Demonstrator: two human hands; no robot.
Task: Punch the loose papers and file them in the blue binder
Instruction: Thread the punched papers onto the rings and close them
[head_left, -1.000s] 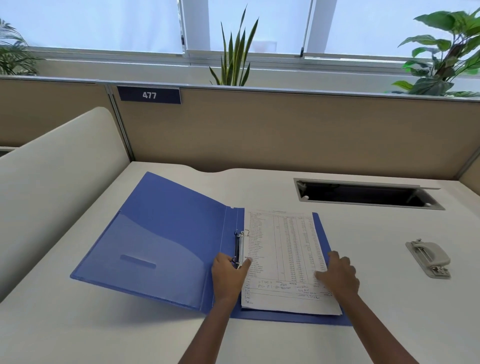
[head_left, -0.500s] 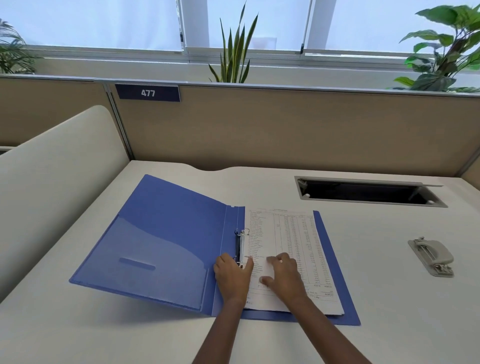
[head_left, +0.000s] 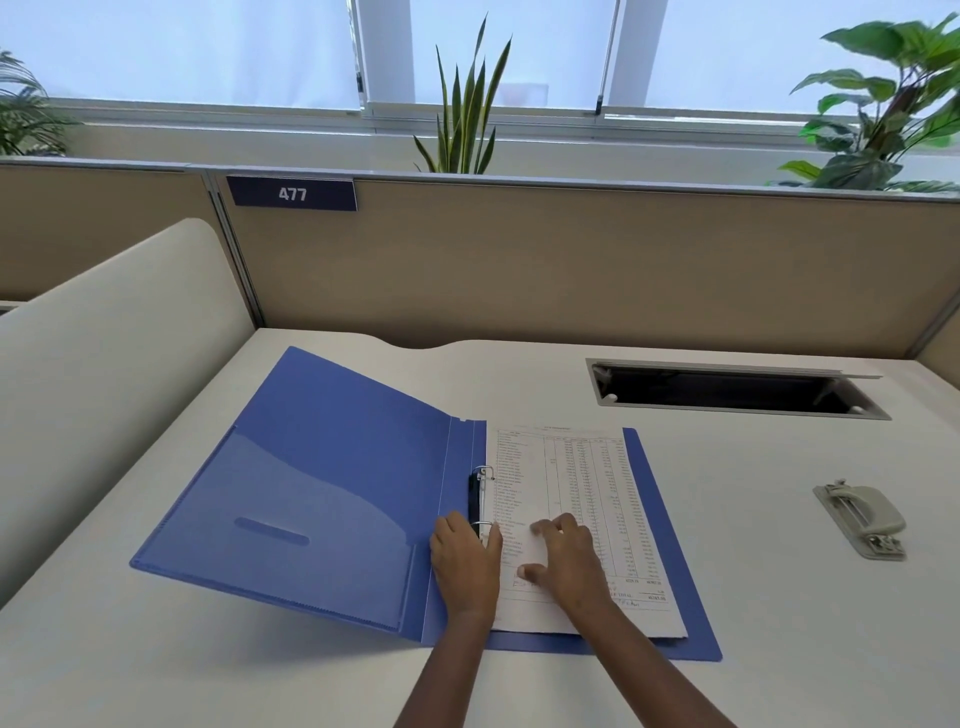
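I'm pressing open right hand (head_left: 567, 565) on papers (head_left: 571, 478), likely steadying them; left hand (head_left: 465, 564) at 9 o'clock touching rings (head_left: 484, 496), grip unclear.

A: Surface?
B: White desk (head_left: 753, 597) under the left hand (head_left: 465, 564) and the right hand (head_left: 569, 564). Dark cable slot (head_left: 727, 392) beyond the right hand.
A: Surround?
B: Beige partition (head_left: 571, 260) beyond both hands, plate "477" (head_left: 292, 194) on it. Cream curved divider (head_left: 104, 364) left of the left hand.
A: Light?
B: Daylight. Windows (head_left: 208, 52) above the partition, leafy plants (head_left: 465, 119) in front of them.
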